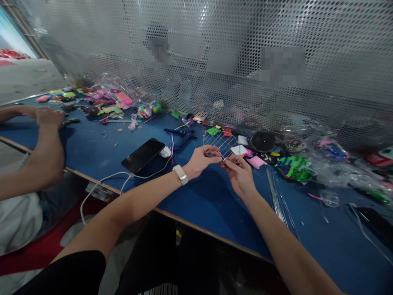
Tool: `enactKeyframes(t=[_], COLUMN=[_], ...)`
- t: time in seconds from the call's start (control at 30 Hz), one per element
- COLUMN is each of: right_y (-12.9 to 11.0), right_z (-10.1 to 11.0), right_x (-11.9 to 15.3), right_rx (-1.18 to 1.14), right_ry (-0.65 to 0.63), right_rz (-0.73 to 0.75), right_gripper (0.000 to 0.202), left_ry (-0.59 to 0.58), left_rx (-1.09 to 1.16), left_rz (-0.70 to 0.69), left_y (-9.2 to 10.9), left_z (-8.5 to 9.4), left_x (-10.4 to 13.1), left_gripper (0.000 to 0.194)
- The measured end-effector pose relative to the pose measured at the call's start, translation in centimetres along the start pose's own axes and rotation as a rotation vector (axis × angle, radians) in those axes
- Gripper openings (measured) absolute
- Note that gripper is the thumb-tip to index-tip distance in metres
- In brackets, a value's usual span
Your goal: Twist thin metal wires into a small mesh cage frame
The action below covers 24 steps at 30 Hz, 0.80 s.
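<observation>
In front of me, above the blue table, I hold a thin silver wire mesh with a diamond grid and a rounded outline. My left hand, with a pale watch band at the wrist, pinches the mesh's near edge from the left. Against that same edge, my right hand has its fingertips closed, almost meeting the left fingertips. The exact spot that the fingers grip is too small to make out. Behind and beside the mesh lie small green, red, white and pink packets.
A black phone with a white cable lies left of my hands, near a dark blue plier-like tool. Right are a black bowl-like object, a green sequined piece and clear strips. Another person's arm rests left. A perforated metal panel stands behind.
</observation>
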State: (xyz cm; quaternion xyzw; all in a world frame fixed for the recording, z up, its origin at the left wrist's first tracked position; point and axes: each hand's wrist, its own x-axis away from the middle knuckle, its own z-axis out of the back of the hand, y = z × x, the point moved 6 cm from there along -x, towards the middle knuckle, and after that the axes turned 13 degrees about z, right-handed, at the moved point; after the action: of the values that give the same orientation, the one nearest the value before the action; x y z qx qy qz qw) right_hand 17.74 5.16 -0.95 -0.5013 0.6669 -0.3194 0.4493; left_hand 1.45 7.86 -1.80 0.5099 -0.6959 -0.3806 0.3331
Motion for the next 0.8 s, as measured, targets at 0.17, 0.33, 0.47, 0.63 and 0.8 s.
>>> enactKeyframes(t=[0.17,0.33,0.47,0.63,0.8], right_y=[0.1,0.14,0.13,0.16,0.22], right_z=[-0.07,-0.1,-0.11,-0.04,0.04], right_x=[0.06,0.08,0.05,0.02,-0.01], right_rx=[-0.015,-0.04,-0.036,-0.031,-0.038], right_ry=[0.001,0.015,0.0,-0.012,0.001], right_rz=[-0.013,-0.017,-0.01,-0.004,-0.013], right_gripper=[0.04,0.042,0.04,0.037,0.039], left_ry=[-0.018,-0.022,-0.024,-0.039,-0.035], left_rx=[0.051,0.071,0.045,0.027,0.01], left_rz=[0.02,0.047,0.031,0.018,-0.002], left_y=[-0.23,-0.26,0.0,0.13,0.25], left_z=[-0.01,-0.09,-0.18,-0.37,-0.42], left_x=[0.03,0.17,0.34,0.41,0.38], left_gripper=[0.055,0.058,0.06,0.058,0.058])
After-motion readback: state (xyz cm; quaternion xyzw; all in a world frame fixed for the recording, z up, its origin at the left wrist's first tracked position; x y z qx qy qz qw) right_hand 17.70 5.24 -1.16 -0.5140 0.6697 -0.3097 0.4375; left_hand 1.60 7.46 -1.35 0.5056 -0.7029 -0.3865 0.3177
